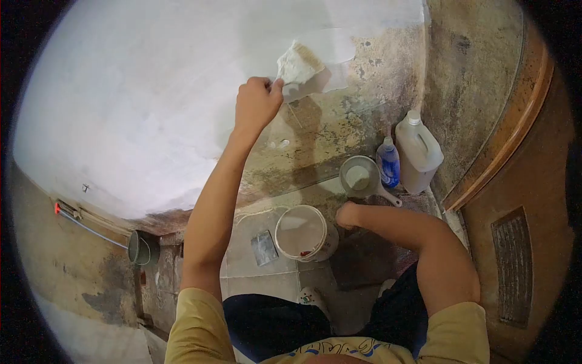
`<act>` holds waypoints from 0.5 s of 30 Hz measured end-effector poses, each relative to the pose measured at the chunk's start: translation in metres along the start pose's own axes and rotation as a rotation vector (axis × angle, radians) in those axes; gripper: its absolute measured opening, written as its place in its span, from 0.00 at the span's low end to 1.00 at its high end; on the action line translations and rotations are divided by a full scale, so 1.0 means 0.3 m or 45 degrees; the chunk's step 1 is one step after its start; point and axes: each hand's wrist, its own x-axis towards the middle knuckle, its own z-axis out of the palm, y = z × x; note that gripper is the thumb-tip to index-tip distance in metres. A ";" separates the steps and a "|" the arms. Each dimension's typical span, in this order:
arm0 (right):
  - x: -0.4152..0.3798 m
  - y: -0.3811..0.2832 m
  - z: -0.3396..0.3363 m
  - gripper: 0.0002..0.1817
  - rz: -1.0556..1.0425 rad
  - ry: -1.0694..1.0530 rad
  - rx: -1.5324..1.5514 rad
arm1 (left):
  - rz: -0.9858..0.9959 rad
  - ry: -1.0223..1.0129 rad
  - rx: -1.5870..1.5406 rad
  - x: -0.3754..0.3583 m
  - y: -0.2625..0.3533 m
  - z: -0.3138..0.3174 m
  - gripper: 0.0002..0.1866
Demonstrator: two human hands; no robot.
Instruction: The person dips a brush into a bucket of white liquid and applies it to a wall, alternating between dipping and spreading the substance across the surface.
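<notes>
My left hand (259, 104) is raised to the wall, closed around the handle of a wide paintbrush (298, 64). White paint coats the brush, and its pale bristles point up and right against the wall (151, 91). White covers the wall's left and upper part; the lower right part is bare and stained. Down by the floor, my right hand (348, 215) is curled beside the right rim of a white bucket (332, 239). Its fingers are mostly hidden, so whatever they hold does not show. Inside the bucket lies a small red thing (305, 253).
A dipper (347, 176) with something white in it, a blue-labelled bottle (388, 164) and a large translucent jug (424, 158) stand in the right corner. A grey sheet (264, 248) lies on the floor tiles. Further left is a dark bucket (143, 249). Wooden panelling (515, 176) borders the right.
</notes>
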 end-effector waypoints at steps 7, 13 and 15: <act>-0.009 -0.019 -0.016 0.14 0.064 0.017 -0.030 | -0.536 -0.501 -0.663 -0.090 0.009 0.014 0.20; 0.006 -0.020 -0.020 0.12 0.085 -0.016 -0.016 | -0.495 -0.345 -0.776 -0.050 0.035 -0.041 0.18; 0.002 -0.026 -0.019 0.12 0.070 0.016 -0.014 | -0.673 -0.518 -1.035 -0.059 0.029 -0.054 0.18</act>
